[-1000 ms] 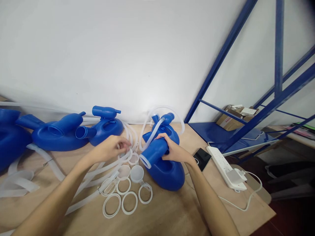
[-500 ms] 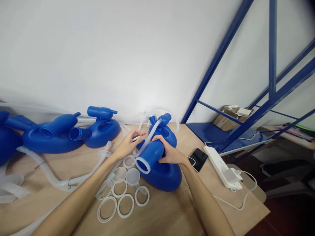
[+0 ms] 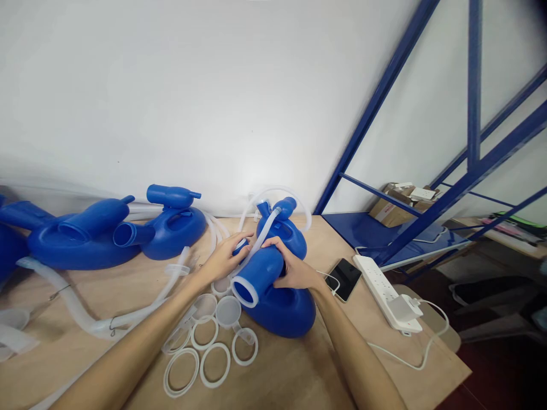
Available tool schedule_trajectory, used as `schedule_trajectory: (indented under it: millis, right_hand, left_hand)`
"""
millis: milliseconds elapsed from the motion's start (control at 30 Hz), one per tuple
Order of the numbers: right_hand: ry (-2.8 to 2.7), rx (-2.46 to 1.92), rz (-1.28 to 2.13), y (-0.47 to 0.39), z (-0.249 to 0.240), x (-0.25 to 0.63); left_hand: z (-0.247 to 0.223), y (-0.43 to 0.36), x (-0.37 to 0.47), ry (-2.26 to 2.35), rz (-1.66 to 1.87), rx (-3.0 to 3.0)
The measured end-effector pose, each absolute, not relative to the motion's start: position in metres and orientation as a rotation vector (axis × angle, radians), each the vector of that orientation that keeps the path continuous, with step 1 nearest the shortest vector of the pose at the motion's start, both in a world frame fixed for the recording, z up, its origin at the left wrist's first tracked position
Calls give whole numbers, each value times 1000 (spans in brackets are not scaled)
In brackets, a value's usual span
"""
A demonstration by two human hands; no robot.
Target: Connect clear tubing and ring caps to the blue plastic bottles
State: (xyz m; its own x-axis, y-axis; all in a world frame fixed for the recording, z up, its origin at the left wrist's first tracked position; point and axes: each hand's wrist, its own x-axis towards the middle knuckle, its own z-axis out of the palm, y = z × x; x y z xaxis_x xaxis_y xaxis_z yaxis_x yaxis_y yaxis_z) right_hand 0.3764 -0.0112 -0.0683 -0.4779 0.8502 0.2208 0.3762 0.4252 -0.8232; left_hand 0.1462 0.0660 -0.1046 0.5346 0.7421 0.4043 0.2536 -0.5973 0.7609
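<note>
My right hand (image 3: 296, 266) is closed round a blue wide-mouthed funnel piece (image 3: 258, 273), which has a white ring on its rim. This piece sits over a blue urinal bottle (image 3: 284, 313) that lies on the table. A little to the left, my left hand (image 3: 228, 255) curls round the bottle's blue neck (image 3: 240, 246), where a pale ring shows at the mouth; the fingertips are partly hidden. A clear hose (image 3: 267, 230) passes between the hands. Below them lie several white rings (image 3: 215, 364) and translucent caps (image 3: 228, 311).
Another blue urinal bottle (image 3: 294, 239) stands just behind, with more blue bottles (image 3: 175, 230) at the left. Clear tubing (image 3: 92, 322) runs across the left side. At the right lie a phone (image 3: 344, 278) and a power strip (image 3: 380, 290), beside a blue metal rack (image 3: 376, 114).
My left hand has moved down and closed round the bottle's neck, where the white ring it held now sits. My right hand keeps its grip, and the view has shifted slightly.
</note>
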Motion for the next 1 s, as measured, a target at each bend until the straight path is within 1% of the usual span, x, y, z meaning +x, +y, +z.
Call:
schedule_trajectory:
  millis: [267, 433, 600, 800, 1000]
  right_hand:
    - [-2019, -1000, 927, -12, -72, 375]
    - [-2033, -945, 928, -11, -72, 376]
    - [-2005, -983, 944, -12, -70, 377]
    - [-2020, -984, 928, -10, -72, 380]
    - [-1990, -993, 955, -9, -75, 381]
  left_hand:
    - [-112, 63, 153, 817, 1036, 2092]
    - [-107, 61, 150, 733, 1037, 2109]
    - [-113, 58, 147, 668, 1083, 2053]
    - [-119, 53, 150, 712, 1127, 2169]
    - [-112, 55, 144, 664, 1007, 2042]
